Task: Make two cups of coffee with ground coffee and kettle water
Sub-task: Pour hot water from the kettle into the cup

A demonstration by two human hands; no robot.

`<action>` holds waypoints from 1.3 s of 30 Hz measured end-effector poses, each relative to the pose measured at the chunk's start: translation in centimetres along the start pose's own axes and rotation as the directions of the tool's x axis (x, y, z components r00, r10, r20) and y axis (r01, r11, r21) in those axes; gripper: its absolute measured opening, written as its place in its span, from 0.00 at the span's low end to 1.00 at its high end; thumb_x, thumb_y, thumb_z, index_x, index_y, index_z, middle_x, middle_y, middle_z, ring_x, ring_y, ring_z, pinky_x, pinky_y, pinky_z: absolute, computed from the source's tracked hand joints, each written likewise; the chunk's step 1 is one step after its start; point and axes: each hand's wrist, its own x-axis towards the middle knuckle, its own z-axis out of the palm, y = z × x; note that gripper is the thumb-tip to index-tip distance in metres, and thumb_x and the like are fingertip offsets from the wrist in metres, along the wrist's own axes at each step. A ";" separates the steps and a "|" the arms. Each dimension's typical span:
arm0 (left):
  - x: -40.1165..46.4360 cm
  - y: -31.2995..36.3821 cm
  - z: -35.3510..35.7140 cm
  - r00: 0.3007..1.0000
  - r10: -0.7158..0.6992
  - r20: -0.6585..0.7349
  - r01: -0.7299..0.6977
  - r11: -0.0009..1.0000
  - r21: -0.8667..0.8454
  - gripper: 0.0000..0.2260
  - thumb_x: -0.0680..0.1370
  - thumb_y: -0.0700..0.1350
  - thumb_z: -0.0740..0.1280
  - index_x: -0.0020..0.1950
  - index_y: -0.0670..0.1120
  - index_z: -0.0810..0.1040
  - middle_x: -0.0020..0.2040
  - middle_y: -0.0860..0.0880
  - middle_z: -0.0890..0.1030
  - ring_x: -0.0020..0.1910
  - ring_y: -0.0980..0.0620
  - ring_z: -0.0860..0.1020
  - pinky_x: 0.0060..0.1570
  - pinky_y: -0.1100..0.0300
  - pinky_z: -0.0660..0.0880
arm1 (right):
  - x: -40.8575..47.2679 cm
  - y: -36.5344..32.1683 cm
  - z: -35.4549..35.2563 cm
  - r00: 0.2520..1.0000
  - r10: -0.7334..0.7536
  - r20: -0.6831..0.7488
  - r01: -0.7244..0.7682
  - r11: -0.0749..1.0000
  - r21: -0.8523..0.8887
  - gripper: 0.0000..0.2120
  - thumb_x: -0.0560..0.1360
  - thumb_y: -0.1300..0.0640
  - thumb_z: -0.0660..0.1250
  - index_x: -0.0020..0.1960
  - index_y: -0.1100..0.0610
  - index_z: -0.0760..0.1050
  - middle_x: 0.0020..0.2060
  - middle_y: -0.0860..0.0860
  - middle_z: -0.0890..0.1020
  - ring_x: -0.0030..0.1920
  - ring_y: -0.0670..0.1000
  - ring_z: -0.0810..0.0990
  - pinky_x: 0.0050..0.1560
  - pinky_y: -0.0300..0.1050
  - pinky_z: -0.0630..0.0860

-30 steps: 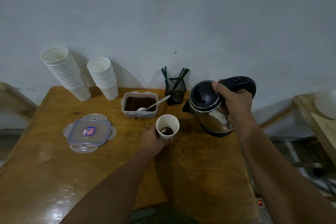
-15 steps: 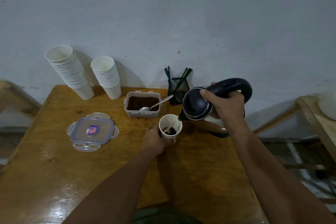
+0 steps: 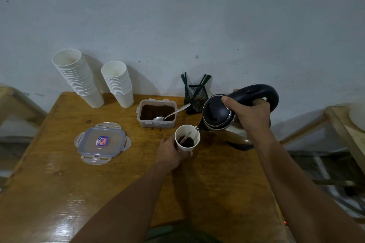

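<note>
A white paper cup (image 3: 188,131) with dark coffee grounds in its bottom stands on the wooden table (image 3: 59,183). My left hand (image 3: 169,151) grips its left side. My right hand (image 3: 249,116) holds the black handle of a steel kettle (image 3: 217,113), tilted left with its spout at the cup's rim. A thin stream of water runs into the cup. Behind it sits an open plastic tub of ground coffee (image 3: 157,112) with a metal spoon (image 3: 171,114) resting in it.
Two stacks of white paper cups (image 3: 79,77) (image 3: 118,83) stand at the back left against the wall. The tub's lid (image 3: 102,142) lies on the left. A black mesh holder with green stirrers (image 3: 195,96) stands behind the kettle. Wooden furniture flanks both table sides.
My right hand has moved the kettle left and tipped it over the cup, and water now flows in. My left hand has stayed on the cup.
</note>
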 end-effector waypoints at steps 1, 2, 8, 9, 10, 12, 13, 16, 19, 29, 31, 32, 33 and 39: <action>0.0 0.0 0.0 1.000 -0.006 0.003 0.006 1.000 -0.006 0.37 0.61 0.57 0.80 0.67 0.54 0.71 0.63 0.52 0.77 0.66 0.50 0.72 0.62 0.46 0.74 | 0.1 0.0 -0.1 1.000 0.002 -0.001 -0.002 1.000 0.002 0.18 0.62 0.48 0.81 0.49 0.50 0.81 0.45 0.49 0.86 0.50 0.50 0.85 0.59 0.55 0.79; 0.0 -0.1 0.0 1.000 -0.012 0.005 0.012 1.000 -0.014 0.37 0.60 0.57 0.80 0.67 0.54 0.71 0.63 0.52 0.77 0.65 0.50 0.72 0.61 0.46 0.74 | 0.1 0.1 -0.1 1.000 0.002 0.001 -0.002 1.000 0.008 0.18 0.62 0.48 0.81 0.49 0.51 0.81 0.45 0.49 0.86 0.50 0.50 0.85 0.59 0.55 0.79; 0.1 0.1 0.1 1.000 -0.011 -0.005 0.011 1.000 -0.007 0.38 0.60 0.55 0.80 0.67 0.53 0.71 0.64 0.51 0.77 0.67 0.48 0.72 0.63 0.45 0.73 | 0.3 -0.1 -0.4 1.000 0.026 0.000 -0.026 0.998 0.048 0.20 0.64 0.50 0.80 0.53 0.54 0.81 0.45 0.50 0.86 0.49 0.50 0.85 0.56 0.55 0.82; 0.0 0.2 0.1 1.000 -0.018 -0.009 0.018 1.000 -0.004 0.38 0.60 0.55 0.80 0.67 0.53 0.71 0.64 0.50 0.77 0.66 0.48 0.72 0.62 0.45 0.74 | 0.3 -0.2 -0.4 1.000 0.028 -0.001 -0.028 0.998 0.055 0.19 0.65 0.51 0.80 0.53 0.55 0.81 0.45 0.50 0.86 0.48 0.50 0.85 0.55 0.55 0.82; 0.0 0.2 0.1 1.000 -0.025 -0.010 0.025 1.000 -0.002 0.38 0.60 0.56 0.80 0.68 0.53 0.71 0.64 0.50 0.76 0.66 0.48 0.72 0.62 0.46 0.74 | 0.3 -0.3 -0.4 1.000 0.026 -0.002 -0.026 0.998 0.055 0.19 0.65 0.52 0.80 0.53 0.55 0.81 0.45 0.50 0.86 0.48 0.50 0.85 0.55 0.55 0.82; 0.0 0.2 0.1 0.999 -0.034 -0.008 0.034 0.999 -0.005 0.38 0.60 0.55 0.80 0.68 0.53 0.71 0.65 0.50 0.76 0.67 0.48 0.72 0.63 0.46 0.74 | 0.3 -0.4 -0.3 1.000 0.026 -0.006 -0.026 0.999 0.045 0.19 0.65 0.51 0.80 0.53 0.54 0.81 0.45 0.50 0.86 0.49 0.50 0.85 0.56 0.55 0.81; 0.0 0.1 0.2 0.999 -0.032 -0.008 0.032 0.999 -0.005 0.38 0.60 0.55 0.80 0.68 0.53 0.71 0.65 0.50 0.76 0.67 0.48 0.71 0.63 0.46 0.73 | 0.4 -0.4 -0.3 0.999 0.031 -0.007 -0.031 0.999 0.043 0.19 0.64 0.51 0.81 0.53 0.54 0.81 0.45 0.50 0.86 0.49 0.50 0.85 0.56 0.55 0.81; 0.0 0.1 0.2 1.000 -0.016 -0.015 0.016 1.000 -0.007 0.38 0.61 0.55 0.80 0.68 0.53 0.70 0.66 0.51 0.76 0.69 0.47 0.69 0.64 0.45 0.72 | 0.6 -0.5 -0.4 0.999 0.047 -0.010 -0.047 0.997 0.058 0.21 0.62 0.47 0.81 0.52 0.54 0.83 0.44 0.50 0.87 0.47 0.51 0.86 0.52 0.55 0.83; 0.0 0.3 0.2 1.000 -0.018 -0.016 0.018 1.000 0.010 0.37 0.63 0.53 0.80 0.69 0.52 0.70 0.66 0.50 0.75 0.70 0.47 0.67 0.67 0.44 0.69 | 0.7 -1.0 -0.7 0.996 0.088 -0.014 -0.086 0.987 0.138 0.20 0.64 0.51 0.81 0.52 0.56 0.82 0.42 0.51 0.87 0.44 0.52 0.87 0.42 0.47 0.84; -0.1 0.0 0.3 0.999 -0.030 -0.021 0.030 0.999 -0.032 0.36 0.61 0.54 0.80 0.67 0.53 0.72 0.64 0.50 0.76 0.66 0.49 0.71 0.63 0.45 0.73 | 1.2 -2.0 -1.8 0.980 0.200 -0.017 -0.179 0.912 0.368 0.12 0.67 0.57 0.79 0.48 0.58 0.82 0.41 0.53 0.88 0.44 0.54 0.87 0.41 0.51 0.84; 0.0 0.0 0.4 1.000 -0.022 -0.019 0.021 0.999 -0.032 0.37 0.61 0.54 0.80 0.67 0.53 0.71 0.64 0.51 0.76 0.66 0.49 0.71 0.63 0.45 0.73 | 1.4 -2.0 -2.0 0.977 0.214 -0.013 -0.191 0.894 0.405 0.11 0.67 0.57 0.79 0.47 0.56 0.81 0.40 0.53 0.88 0.44 0.54 0.87 0.42 0.51 0.84; 0.0 0.0 0.3 1.000 -0.024 -0.014 0.023 0.999 -0.031 0.38 0.60 0.54 0.81 0.68 0.53 0.71 0.64 0.51 0.76 0.67 0.49 0.71 0.63 0.46 0.73 | 1.5 -1.9 -2.2 0.975 0.221 -0.008 -0.197 0.884 0.423 0.11 0.67 0.56 0.79 0.47 0.56 0.81 0.41 0.53 0.88 0.44 0.54 0.87 0.43 0.51 0.84; 0.0 0.0 0.3 1.000 -0.025 -0.010 0.024 0.999 -0.037 0.39 0.60 0.55 0.81 0.68 0.53 0.70 0.64 0.51 0.76 0.67 0.49 0.71 0.63 0.46 0.73 | 1.6 -2.0 -2.3 0.973 0.231 -0.004 -0.206 0.872 0.444 0.12 0.67 0.57 0.79 0.48 0.57 0.81 0.42 0.53 0.88 0.45 0.54 0.87 0.44 0.51 0.84; 0.1 0.1 0.2 1.000 0.020 0.000 -0.020 0.999 -0.035 0.42 0.57 0.58 0.80 0.69 0.54 0.69 0.65 0.53 0.76 0.67 0.49 0.70 0.64 0.46 0.72 | 2.7 -1.8 -3.3 0.960 0.279 -0.030 -0.219 0.811 0.543 0.18 0.66 0.57 0.80 0.53 0.58 0.81 0.43 0.53 0.88 0.46 0.54 0.87 0.45 0.52 0.83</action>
